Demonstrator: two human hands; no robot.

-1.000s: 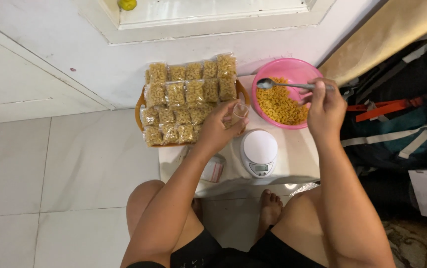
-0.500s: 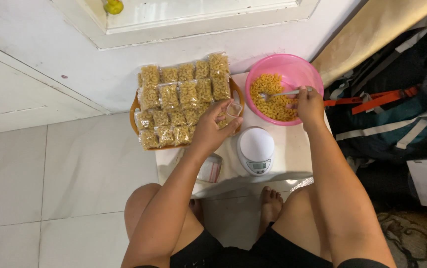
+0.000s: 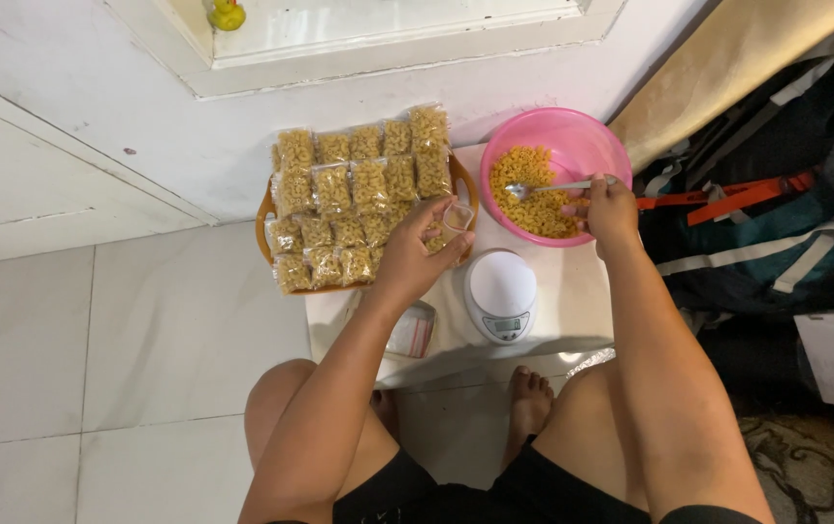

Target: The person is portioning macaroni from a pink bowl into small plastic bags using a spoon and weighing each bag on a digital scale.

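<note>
From the head view, your right hand (image 3: 609, 207) grips a spoon (image 3: 553, 186) dipped into the macaroni in the pink bowl (image 3: 591, 136). Your left hand (image 3: 415, 254) pinches a small clear bag (image 3: 457, 217) open beside the tray of filled packets (image 3: 354, 194), just above the white scale (image 3: 501, 294) on the tabletop (image 3: 577, 291)

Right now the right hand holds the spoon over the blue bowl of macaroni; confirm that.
Not quite: the bowl is pink, not blue. The head view shows the right hand holding the spoon over its macaroni.
</note>
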